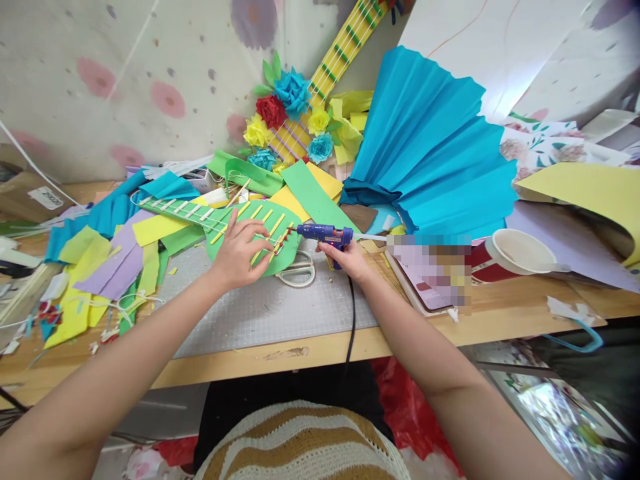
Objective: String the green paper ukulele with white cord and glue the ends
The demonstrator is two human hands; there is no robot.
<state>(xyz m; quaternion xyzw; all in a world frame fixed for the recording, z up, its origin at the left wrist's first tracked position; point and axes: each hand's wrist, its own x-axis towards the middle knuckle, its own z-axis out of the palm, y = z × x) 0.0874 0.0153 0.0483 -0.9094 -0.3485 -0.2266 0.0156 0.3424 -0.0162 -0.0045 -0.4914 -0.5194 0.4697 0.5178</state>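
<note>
My right hand [349, 259] is wrapped round the grip of a blue hot glue gun [323, 233], with a pale glue stick [373, 237] out of its back end. The gun's nozzle points left, close to the lower end of a green paper guitar [235, 215]. Yellow strips cross the guitar's body and pale ones its neck, with thin white string along it. Spread across the body, my left hand [241, 251] has its fingers apart and their tips on or just above the guitar. Whether a fingertip presses the string is too small to tell.
White-handled scissors [299, 272] lie on a grey cutting mat [240, 320]. Paper scraps [95, 273] crowd the left. Behind stand a yellow flowered guitar [330, 67] and a blue pleated paper fan [425, 140]. A paper cup [520, 253] stands right; the gun's black cord [353, 320] hangs over the edge.
</note>
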